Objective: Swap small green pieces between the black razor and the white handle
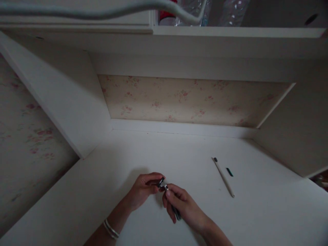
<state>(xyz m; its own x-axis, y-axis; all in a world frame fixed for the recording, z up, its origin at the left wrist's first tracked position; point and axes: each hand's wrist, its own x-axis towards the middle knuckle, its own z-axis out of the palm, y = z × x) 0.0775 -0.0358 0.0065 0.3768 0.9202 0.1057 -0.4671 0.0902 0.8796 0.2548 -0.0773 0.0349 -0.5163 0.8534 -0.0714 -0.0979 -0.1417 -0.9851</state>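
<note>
Near the front of the white desk, my left hand (pixel 143 189) pinches a small dark piece with a shiny metal part (pixel 161 182) between thumb and fingers. My right hand (pixel 181 203) is closed around a slim dark stick with a silvery tip (pixel 177 214); its lower end sticks out below the palm. The silvery tip is right at the small piece, and I cannot tell whether the two are joined. Fingers cover much of both, so their exact kind does not show.
On the right of the desktop (pixel 128 153) lie a white pen-like stick with a dark end (pixel 224 178) and a short dark-green piece (pixel 230 172). Side panels flank the desk. Overhead, a shelf (pixel 230 32) holds clear plastic bottles (pixel 233 13), with a pale cable (pixel 102 13) crossing in front.
</note>
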